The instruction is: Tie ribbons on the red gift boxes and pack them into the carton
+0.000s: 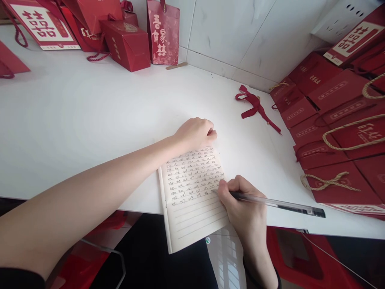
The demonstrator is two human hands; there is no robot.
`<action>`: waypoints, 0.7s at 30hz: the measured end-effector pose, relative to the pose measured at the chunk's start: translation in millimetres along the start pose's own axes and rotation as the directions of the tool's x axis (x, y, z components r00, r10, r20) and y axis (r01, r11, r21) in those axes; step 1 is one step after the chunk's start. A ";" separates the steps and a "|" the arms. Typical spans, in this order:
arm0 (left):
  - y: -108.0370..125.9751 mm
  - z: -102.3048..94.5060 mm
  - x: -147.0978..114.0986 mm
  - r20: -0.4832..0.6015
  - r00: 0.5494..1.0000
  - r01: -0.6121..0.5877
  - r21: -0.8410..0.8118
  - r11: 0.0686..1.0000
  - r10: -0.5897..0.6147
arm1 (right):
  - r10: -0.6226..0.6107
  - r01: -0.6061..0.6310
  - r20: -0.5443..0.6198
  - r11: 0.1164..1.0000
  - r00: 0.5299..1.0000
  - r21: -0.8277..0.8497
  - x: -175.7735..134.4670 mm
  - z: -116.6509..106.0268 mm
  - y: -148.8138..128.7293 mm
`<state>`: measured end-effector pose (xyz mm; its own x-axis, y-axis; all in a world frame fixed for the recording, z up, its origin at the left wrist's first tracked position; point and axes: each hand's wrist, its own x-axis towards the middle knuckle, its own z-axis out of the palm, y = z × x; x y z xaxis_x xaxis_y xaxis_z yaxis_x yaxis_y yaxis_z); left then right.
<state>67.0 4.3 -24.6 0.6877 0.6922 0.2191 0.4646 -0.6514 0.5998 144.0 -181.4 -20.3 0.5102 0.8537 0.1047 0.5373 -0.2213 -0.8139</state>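
A lined notebook [192,200] lies at the near edge of the white table [75,120], its lower part hanging over the edge. Rows of handwritten numbers fill its upper half. My left hand [195,133] rests with curled fingers on the notebook's top edge. My right hand [240,200] grips a clear pen with a black cap [279,204], its tip on the page at the last written row.
Red gift bags [126,44] with gold characters stand along the far left of the table. Flat red bags with rope handles [337,132] are stacked at the right. A dark red ribbon [255,106] lies between them. A tiled wall [240,32] is behind.
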 end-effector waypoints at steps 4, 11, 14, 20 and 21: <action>0.1 -0.2 0.0 0.000 1.000 0.010 -0.006 1.000 -0.010 | -0.015 0.015 -0.001 1.000 1.000 -0.015 1.0 -0.2 0.7; 1.2 -1.2 -0.7 0.004 1.000 0.006 -0.014 1.000 -0.005 | -0.011 0.011 -0.021 1.000 1.000 -0.010 -0.3 -0.5 -1.2; 1.2 -1.3 -0.9 0.006 1.000 0.009 -0.012 1.000 -0.009 | -0.031 0.030 -0.032 0.999 0.999 -0.022 0.0 0.2 -0.8; 0.5 -0.1 -1.1 0.001 1.000 -0.002 -0.009 1.000 0.002 | -0.035 0.035 -0.029 0.999 0.999 0.007 0.6 0.9 0.9; 0.3 0.0 -1.0 -0.002 1.000 -0.003 -0.010 1.000 0.003 | -0.037 0.037 -0.018 0.999 0.999 0.036 0.1 0.3 1.9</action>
<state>66.4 3.4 -24.7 0.6881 0.6908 0.2221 0.4572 -0.6504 0.6066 144.9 -181.6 -22.1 0.5023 0.8525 0.1449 0.5312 -0.1720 -0.8296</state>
